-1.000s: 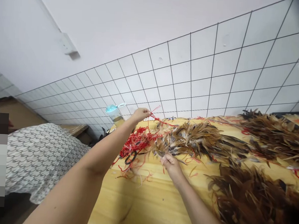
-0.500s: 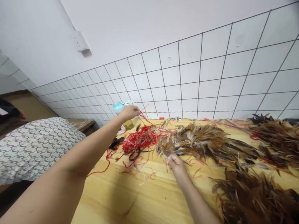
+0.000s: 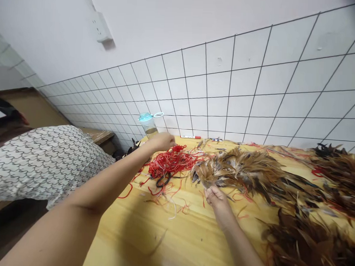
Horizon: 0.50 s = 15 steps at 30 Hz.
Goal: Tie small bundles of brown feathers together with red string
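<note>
My left hand [image 3: 162, 141] is curled just above the back of a tangled pile of red string [image 3: 171, 162]; its fingertips are partly hidden, and whatever is in them does not show. A long bundle of brown and tan feathers [image 3: 241, 168] lies across the wooden table [image 3: 177, 244]. At the bundle's pale left end, my right hand [image 3: 216, 196] has its fingers closed in a pinch on it. A black loop [image 3: 163, 180] rests at the front of the string pile.
Behind my left hand stands a bottle with a light blue lid [image 3: 146, 118]. A red-capped marker [image 3: 190, 137] lies along the wall. More feather bundles [image 3: 311, 239] fill the right side. At left, a person in a patterned shirt [image 3: 45, 161] is close by.
My left hand, which held a raised red strand, has moved lower toward the string pile, and that strand no longer shows. My right hand keeps its pinch. The view has shifted slightly.
</note>
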Each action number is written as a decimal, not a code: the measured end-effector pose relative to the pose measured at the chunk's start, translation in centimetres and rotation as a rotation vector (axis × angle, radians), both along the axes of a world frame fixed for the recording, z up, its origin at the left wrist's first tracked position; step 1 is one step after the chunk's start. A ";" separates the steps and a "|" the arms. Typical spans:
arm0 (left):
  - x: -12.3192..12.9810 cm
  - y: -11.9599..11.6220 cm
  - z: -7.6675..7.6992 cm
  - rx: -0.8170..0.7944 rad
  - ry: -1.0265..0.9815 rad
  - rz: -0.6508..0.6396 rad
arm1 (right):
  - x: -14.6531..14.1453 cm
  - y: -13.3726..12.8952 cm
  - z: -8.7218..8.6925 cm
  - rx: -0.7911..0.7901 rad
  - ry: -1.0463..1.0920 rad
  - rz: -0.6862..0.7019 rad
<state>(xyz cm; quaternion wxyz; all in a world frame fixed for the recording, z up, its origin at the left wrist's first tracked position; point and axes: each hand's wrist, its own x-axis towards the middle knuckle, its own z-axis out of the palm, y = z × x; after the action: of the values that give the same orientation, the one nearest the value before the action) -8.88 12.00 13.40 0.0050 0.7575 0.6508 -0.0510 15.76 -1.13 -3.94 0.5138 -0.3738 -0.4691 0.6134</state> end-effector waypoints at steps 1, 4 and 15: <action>0.9 0.6 -0.4 0.004 -0.017 -0.010 | 0.1 -0.1 0.0 -0.003 -0.007 0.003; 3.7 2.9 -2.3 -0.045 -0.074 -0.020 | 0.2 -0.1 -0.2 -0.015 -0.011 0.009; 7.6 7.9 -6.3 -0.077 -0.423 0.015 | -0.1 -0.3 0.2 0.034 -0.019 0.029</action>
<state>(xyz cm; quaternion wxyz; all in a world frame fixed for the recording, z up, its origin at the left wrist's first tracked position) -1.24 19.88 7.08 0.1706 0.7457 0.6385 0.0844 15.61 -1.38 -3.73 0.5066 -0.3641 -0.4897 0.6091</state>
